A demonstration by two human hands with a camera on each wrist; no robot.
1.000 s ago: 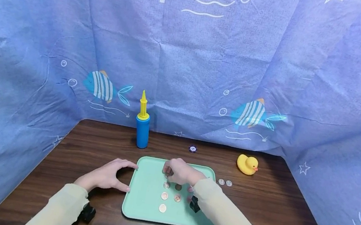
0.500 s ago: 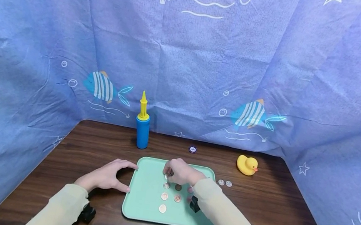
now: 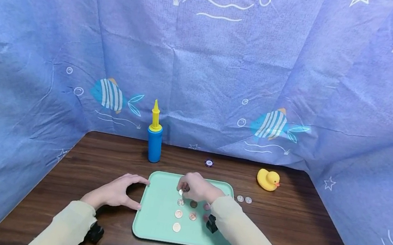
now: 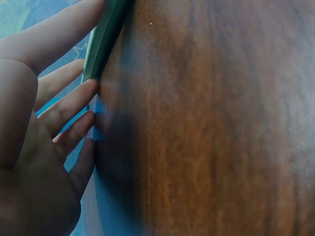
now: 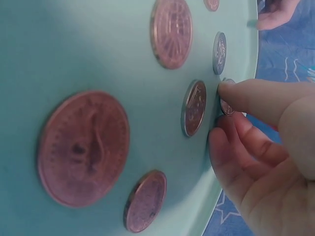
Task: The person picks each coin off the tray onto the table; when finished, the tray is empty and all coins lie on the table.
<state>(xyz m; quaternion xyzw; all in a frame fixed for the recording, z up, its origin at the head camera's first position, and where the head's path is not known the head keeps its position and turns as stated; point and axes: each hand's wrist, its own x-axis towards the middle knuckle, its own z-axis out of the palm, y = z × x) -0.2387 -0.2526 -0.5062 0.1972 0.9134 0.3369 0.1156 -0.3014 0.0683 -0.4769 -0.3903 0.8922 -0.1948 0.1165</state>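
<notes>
A pale green tray lies on the table with several coins on it, copper and silver. My right hand reaches over the tray's far half. Its thumb and fingers pinch a silver coin at the far end of the left row, low against the tray. Just nearer in that row is another silver coin. Copper coins fill much of the right wrist view. My left hand touches the tray's left rim with thumb and fingertips, fingers spread and nearly straight; the rim also shows in the left wrist view.
Two silver coins lie on the table right of the tray. A yellow rubber duck stands at the back right, a poker chip at the back middle. Behind the tray stands a blue and yellow hand pump. A fish-patterned curtain encloses the table.
The coin under my right fingers shows more than a second ago, the hand barely shifting. My left hand and the tray stay as they were.
</notes>
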